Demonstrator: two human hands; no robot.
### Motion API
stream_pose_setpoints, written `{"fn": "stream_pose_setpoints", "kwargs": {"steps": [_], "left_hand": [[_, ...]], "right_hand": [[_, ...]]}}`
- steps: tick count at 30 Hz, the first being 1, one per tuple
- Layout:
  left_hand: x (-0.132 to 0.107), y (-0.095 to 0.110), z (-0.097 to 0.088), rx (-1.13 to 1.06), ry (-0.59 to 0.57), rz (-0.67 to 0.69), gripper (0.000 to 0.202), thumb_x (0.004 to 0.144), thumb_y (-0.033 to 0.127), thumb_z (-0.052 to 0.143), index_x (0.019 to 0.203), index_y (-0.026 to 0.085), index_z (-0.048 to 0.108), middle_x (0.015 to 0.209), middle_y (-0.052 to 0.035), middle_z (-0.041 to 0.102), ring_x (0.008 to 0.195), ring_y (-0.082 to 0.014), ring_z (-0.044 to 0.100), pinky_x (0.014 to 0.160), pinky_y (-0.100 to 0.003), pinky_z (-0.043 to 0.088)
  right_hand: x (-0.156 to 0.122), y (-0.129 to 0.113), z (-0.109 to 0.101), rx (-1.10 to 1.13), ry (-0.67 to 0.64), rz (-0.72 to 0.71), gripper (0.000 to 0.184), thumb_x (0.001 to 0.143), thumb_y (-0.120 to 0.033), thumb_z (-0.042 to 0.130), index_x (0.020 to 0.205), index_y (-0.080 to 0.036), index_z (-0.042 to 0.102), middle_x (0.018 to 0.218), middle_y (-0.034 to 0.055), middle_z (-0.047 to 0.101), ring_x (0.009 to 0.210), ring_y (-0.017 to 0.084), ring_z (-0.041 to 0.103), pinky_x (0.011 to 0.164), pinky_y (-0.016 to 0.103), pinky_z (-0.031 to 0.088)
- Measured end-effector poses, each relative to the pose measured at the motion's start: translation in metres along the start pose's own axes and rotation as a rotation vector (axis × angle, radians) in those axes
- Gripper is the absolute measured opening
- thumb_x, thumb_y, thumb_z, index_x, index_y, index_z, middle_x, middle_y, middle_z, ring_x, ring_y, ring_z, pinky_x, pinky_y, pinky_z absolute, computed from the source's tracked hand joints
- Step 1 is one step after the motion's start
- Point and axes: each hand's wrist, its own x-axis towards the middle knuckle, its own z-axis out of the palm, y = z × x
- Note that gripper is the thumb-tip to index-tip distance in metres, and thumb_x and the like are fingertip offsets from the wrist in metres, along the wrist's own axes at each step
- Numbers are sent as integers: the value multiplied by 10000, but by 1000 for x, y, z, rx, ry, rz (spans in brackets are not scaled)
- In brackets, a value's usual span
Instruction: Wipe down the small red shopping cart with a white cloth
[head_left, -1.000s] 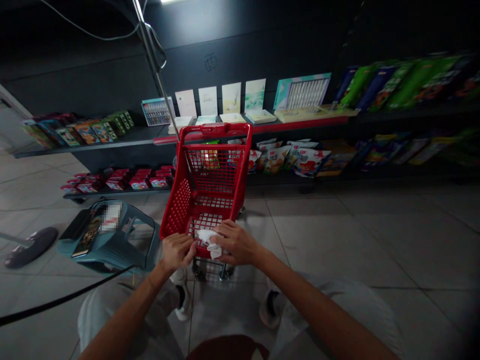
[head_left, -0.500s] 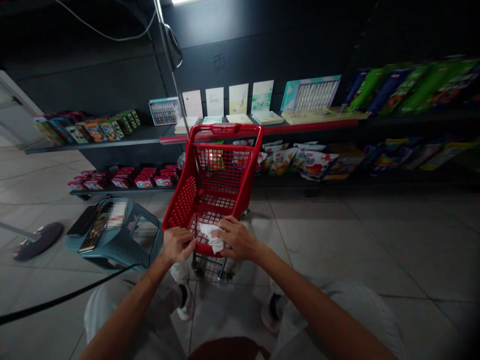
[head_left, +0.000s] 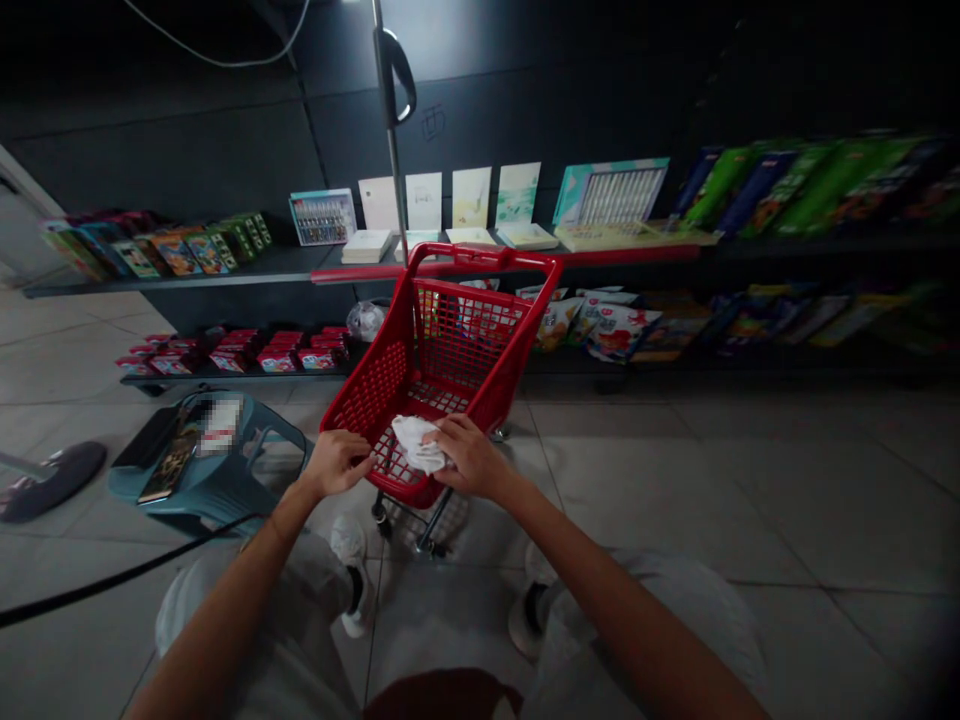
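A small red plastic shopping cart (head_left: 442,345) stands on the tiled floor in front of me, turned a little to the right. My left hand (head_left: 339,462) grips the cart's near left rim with curled fingers. My right hand (head_left: 471,457) presses a crumpled white cloth (head_left: 417,441) against the cart's near rim. My knees and white shoes show below the cart.
A teal plastic stool (head_left: 217,462) with a phone and a book on it stands to the left. A black cable crosses the floor at lower left. Low dark shelves (head_left: 247,268) with boxes, cards and snack bags run along the wall behind. A metal pole (head_left: 390,130) rises behind the cart.
The cart has swung so its far end points more to the right. Both hands stayed on its near rim, with the cloth shifted slightly up and left along it.
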Motion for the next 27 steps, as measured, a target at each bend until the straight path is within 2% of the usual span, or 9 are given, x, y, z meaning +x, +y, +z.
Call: {"fn": "stream_pose_setpoints", "kwargs": {"steps": [8,14,18,21,27], "left_hand": [[13,-37,-4,85,-25,-79,412,1019,349,454,660,216,608,692,-36,651,707,-191,575,801,-353,417],[17,-44,1,87,10,-182,419,1025,356,436,706,224,673,794,-56,733,839,-220,625,954,-393,411],[22,-48,0,82,-71,-200,359,1001,357,461,805,245,739,919,-38,777,949,-226,644,1022,-407,386],[25,-53,-3,88,-130,-201,312,949,275,461,846,247,754,983,-32,782,988,-219,654,1034,-411,382],[30,-63,-6,89,-59,-225,340,885,223,431,816,250,762,1005,-46,777,1015,-229,644,1070,-432,398]], "right_hand": [[11,11,-18,44,82,102,340,862,-219,699,1193,-199,630,1197,107,662,1182,289,533,1106,481,441],[14,1,-18,-13,90,162,384,845,-190,712,1220,-200,631,1241,109,672,1178,293,535,1109,480,432],[16,-4,-18,-69,80,183,361,854,-177,704,1208,-194,637,1220,112,688,1143,283,574,1111,480,429],[19,0,-20,-95,93,175,367,839,-143,699,1196,-196,636,1194,105,698,1143,268,600,1144,482,418],[25,22,-31,-192,157,216,344,819,-111,688,1144,-210,637,1155,81,718,1113,249,647,1193,517,389]]}}
